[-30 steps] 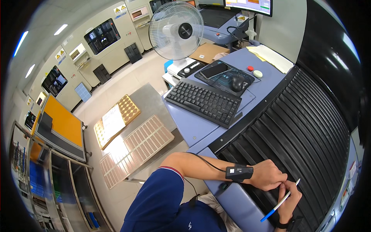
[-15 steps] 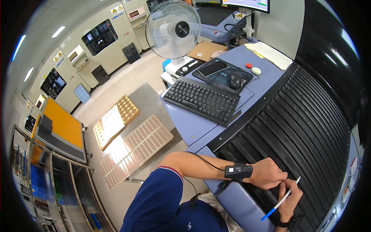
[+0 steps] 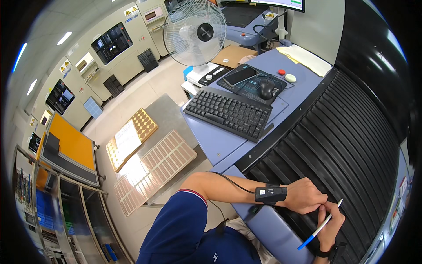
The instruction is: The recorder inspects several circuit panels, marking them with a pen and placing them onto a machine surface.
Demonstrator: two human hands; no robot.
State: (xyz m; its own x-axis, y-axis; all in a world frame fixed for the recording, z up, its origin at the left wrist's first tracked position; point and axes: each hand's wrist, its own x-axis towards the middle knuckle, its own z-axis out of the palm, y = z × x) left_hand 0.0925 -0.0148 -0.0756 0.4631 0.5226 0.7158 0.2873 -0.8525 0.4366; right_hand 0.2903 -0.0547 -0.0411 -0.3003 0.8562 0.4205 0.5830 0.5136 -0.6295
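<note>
My left hand (image 3: 305, 196) is closed over the black ribbed bellows cover (image 3: 325, 145), its fingertips meeting those of my right hand. Whatever may be pinched between them is hidden. A slim white pen (image 3: 317, 230) with a blue end lies slantwise across my right hand (image 3: 333, 224), held in its bent fingers. The blue end points down toward me and the white tip up and away. A black device (image 3: 271, 194) with a cable is strapped to my left wrist, and a dark band (image 3: 326, 254) circles the right one.
Left of the cover, a blue-grey worktop carries a black keyboard (image 3: 228, 113), a mouse (image 3: 266, 89), a phone (image 3: 241, 76), red and pale buttons (image 3: 281, 72) and papers (image 3: 304, 60). A fan (image 3: 195, 33) stands beyond. Patterned panels (image 3: 156, 169) lie on a metal table (image 3: 169, 116).
The view has shifted very slightly. Both hands stay together in nearly the same pose, with the pen still in my right hand.
</note>
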